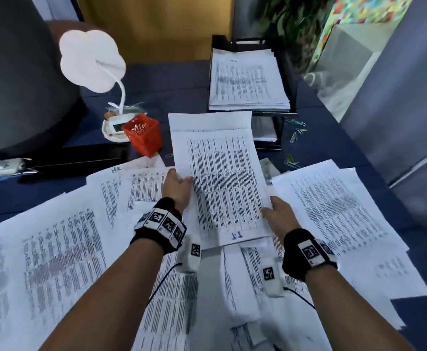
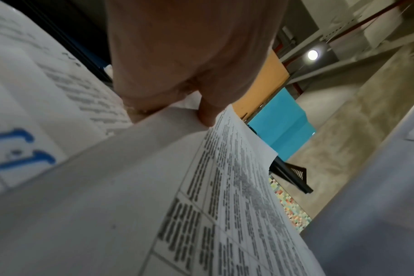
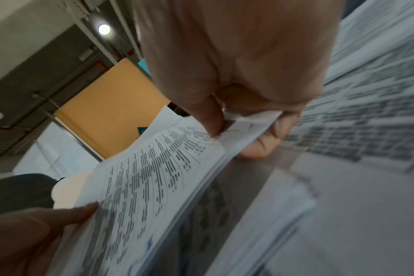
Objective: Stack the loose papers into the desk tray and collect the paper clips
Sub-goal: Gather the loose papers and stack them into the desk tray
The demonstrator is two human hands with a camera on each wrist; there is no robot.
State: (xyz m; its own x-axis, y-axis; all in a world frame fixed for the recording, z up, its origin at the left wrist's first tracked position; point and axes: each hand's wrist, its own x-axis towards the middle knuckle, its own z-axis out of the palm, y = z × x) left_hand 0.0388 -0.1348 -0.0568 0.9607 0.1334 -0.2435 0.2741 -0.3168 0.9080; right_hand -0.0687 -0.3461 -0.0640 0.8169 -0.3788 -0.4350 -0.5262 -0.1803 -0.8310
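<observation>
The person holds a bundle of printed sheets (image 1: 222,173) up above the desk, one hand at each long edge. The left hand (image 1: 178,186) grips the left edge about halfway along, thumb on the printed face and the fingers hidden beneath; in the left wrist view the hand (image 2: 189,61) closes down on the sheet edge. The right hand (image 1: 279,217) pinches the near right corner, and the right wrist view shows the thumb (image 3: 209,115) pressed on top with curled fingers (image 3: 270,136) under a bundle (image 3: 154,177) several sheets thick. A blue handwritten mark sits on the bundle's near margin.

The black desk tray (image 1: 289,72) stands at the far right of the desk, just beyond the bundle's far edge, and its top tier already carries a stack of papers (image 1: 248,82). A lower tier shows only a sliver of white. Coloured paper clips (image 1: 297,130) lie scattered on the dark blue desk surface (image 1: 182,84) just right of the tray's near end, with a few more nearer (image 1: 292,162).

Loose papers (image 1: 45,249) cover the near part of the desk, overlapping on the left, right and below the arms. An orange mesh pen holder (image 1: 142,138) stands left of the bundle, and beside it a white cloud-shaped desk lamp (image 1: 91,59) on a bent neck
</observation>
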